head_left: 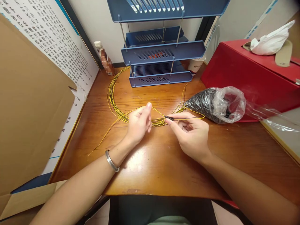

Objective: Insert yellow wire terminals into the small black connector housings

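My right hand (192, 134) pinches a small black piece (168, 118) between thumb and fingertips, with a yellow and black wire running from it and looping to the right. Left of it, my left hand (139, 122) has its fingers curled together around a yellow wire, whose short stretch spans the gap between the two hands. A large coil of yellow and black wires (112, 97) lies on the wooden table (164, 168) behind and beneath my hands. A clear plastic bag (203, 101) of dark pieces lies open just beyond my right hand, near the wire ends.
At the back stands a blue tiered tray rack (161, 79), with a bottle (105, 59) to its left and a paper cup (196, 65) to its right. A red box (225, 65) with tissue fills the right back. Cardboard (35, 103) borders the left.
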The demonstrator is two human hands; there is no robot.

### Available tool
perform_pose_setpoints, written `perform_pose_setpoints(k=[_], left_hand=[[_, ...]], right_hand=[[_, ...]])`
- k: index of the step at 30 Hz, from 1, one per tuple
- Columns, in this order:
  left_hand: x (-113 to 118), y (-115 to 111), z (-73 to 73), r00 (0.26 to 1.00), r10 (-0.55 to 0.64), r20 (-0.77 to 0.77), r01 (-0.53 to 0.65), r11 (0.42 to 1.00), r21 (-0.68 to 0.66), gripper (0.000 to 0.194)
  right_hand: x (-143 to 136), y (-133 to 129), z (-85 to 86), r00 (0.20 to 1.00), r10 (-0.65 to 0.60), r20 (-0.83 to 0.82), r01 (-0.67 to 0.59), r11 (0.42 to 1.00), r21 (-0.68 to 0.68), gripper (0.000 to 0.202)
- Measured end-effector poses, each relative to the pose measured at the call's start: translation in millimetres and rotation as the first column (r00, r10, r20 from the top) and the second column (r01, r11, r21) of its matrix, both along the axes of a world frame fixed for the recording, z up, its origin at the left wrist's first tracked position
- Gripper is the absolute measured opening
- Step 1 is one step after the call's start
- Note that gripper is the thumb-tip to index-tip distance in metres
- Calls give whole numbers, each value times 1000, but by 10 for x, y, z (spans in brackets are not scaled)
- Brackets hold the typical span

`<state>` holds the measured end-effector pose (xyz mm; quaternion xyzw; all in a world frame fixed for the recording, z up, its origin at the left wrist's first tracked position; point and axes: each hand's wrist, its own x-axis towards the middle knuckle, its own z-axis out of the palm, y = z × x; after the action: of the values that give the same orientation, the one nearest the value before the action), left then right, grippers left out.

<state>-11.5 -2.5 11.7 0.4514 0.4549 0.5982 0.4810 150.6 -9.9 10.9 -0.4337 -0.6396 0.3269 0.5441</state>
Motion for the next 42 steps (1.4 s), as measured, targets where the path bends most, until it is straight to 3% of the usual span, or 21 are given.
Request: perform_pose_setpoints(k=[4, 8, 13, 17, 20, 22, 26, 28, 32, 42], left_hand=[[35, -70, -6, 975, -182, -127, 188, 981, 40, 60], [40, -84, 18, 960, -221, -169, 231, 972, 40, 55], [1, -17, 21, 992, -112, -63, 113, 993, 24, 51], [-51, 62, -13, 985, 96, 142, -95, 995, -12, 44], [-55, 88, -35, 960, 207, 189, -205, 978, -31, 45], [-31, 76, -44, 976, 149, 158, -144, 989, -44, 50], [35, -6, -31, 986, -168, -13, 168, 986, -10, 59], [49, -47, -14, 963, -254, -84, 257, 966, 19, 58], [32, -68, -7, 958, -247, -142, 256, 966, 46, 55], [33, -59, -35, 966, -233, -113, 240, 969, 53, 54]], right_hand=[[-4, -1, 1, 999, 40, 4, -40, 999, -4, 10], [-15, 2, -20, 997, 71, 18, -71, 997, -13, 9], [-21, 0, -31, 999, 34, -11, -34, 999, -22, 10], [-22, 2, -26, 999, 6, -52, -8, 1000, -28, 12], [-24, 5, -20, 998, 4, -62, -6, 999, -34, 12], [-27, 3, -14, 998, 14, -53, -17, 999, -51, 12], [-35, -10, -3, 999, 43, -25, -44, 997, -68, 12], [-37, -14, -5, 999, 52, -18, -53, 996, -68, 11], [-38, -7, -30, 998, 62, -3, -62, 995, -75, 11], [-29, -7, -45, 997, 74, -3, -74, 995, -68, 11]])
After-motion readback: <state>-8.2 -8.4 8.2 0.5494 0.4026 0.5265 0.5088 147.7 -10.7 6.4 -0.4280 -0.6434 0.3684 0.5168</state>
